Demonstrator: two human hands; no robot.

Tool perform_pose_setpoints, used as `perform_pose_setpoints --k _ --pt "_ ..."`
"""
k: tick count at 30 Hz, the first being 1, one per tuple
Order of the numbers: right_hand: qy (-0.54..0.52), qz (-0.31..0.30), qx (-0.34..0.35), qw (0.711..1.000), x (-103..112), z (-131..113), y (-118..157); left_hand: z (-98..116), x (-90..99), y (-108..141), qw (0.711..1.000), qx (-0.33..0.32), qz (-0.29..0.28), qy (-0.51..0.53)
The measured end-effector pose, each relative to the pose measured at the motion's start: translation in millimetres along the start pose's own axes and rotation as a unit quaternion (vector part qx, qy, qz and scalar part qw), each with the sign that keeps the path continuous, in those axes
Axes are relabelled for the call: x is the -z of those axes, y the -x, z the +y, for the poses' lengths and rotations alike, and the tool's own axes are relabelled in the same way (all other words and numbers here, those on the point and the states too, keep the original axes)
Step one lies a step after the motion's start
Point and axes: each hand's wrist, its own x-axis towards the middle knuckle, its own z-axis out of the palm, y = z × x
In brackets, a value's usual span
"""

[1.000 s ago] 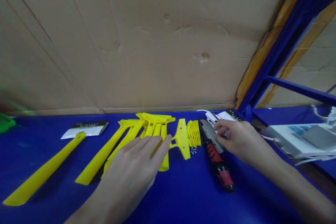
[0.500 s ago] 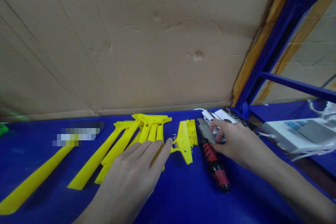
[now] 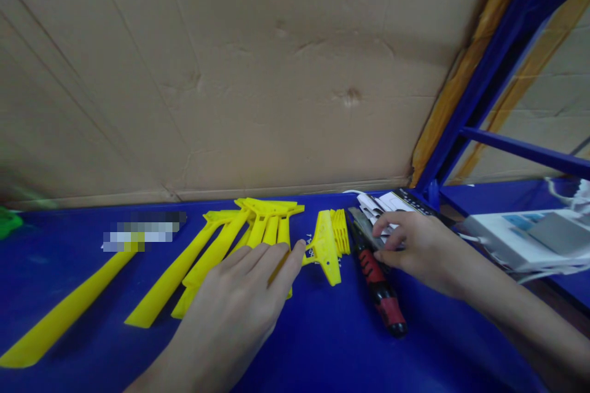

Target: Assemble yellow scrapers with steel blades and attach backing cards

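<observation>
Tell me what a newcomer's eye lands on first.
Probably the bright yellow handles spread across the blue table, left of centre. Next, the left hand in the middle, gripping a yellow T-headed piece. Then the red-and-black tool handle to its right, just below the right hand.

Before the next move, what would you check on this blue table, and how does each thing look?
1. Left hand has hold of a yellow handle: ok, fingers wrap it and its wide head sticks out past them.
2. Right hand grips a metal strip: cannot tell; the fingertips are at the strips, but any grip is hidden.
3. Screwdriver is free of both hands: ok, it lies between them.
4. Screws are all in plain view: not ok, the wide head partly covers them.
5. Small yellow plates are together: ok, stacked close beside the wide head.
</observation>
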Motion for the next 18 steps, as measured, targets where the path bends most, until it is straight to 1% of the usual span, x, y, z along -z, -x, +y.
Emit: perform_pose_setpoints --k 1,3,4,5,7,9,12,15,18 --pt "-0.032 -0.008 0.001 0.999 6 1 0 0 0.1 0 1.000 0.001 0.005 0.002" --pt "-0.111 0.010 -0.009 0.994 16 1 2 0 0.5 1 1.000 0.006 0.012 0.003" --pt "-0.164 0.012 -0.008 0.986 20 0 2 -1 0.8 1 1.000 0.009 0.013 0.005" --pt "-0.224 0.018 -0.008 0.974 21 -2 3 -1 1.0 1 1.000 0.014 0.012 0.006" --pt "-0.340 -0.009 -0.007 0.941 17 -10 6 -2 1.2 1 1.000 0.018 0.010 0.010" --pt "-0.410 -0.039 -0.023 0.911 8 -21 9 -2 1.1 2 1.000 0.018 0.013 0.014" --pt "-0.442 -0.115 -0.034 0.889 -7 -36 14 -3 0.7 4 1.000 0.018 0.018 0.010" --pt "-0.450 -0.131 -0.022 0.883 -13 -43 18 -5 1.1 7 1.000 0.013 0.023 0.005" --pt "-0.434 -0.148 -0.016 0.888 -14 -43 20 -6 2.1 8 0.999 0.007 0.030 0.014"
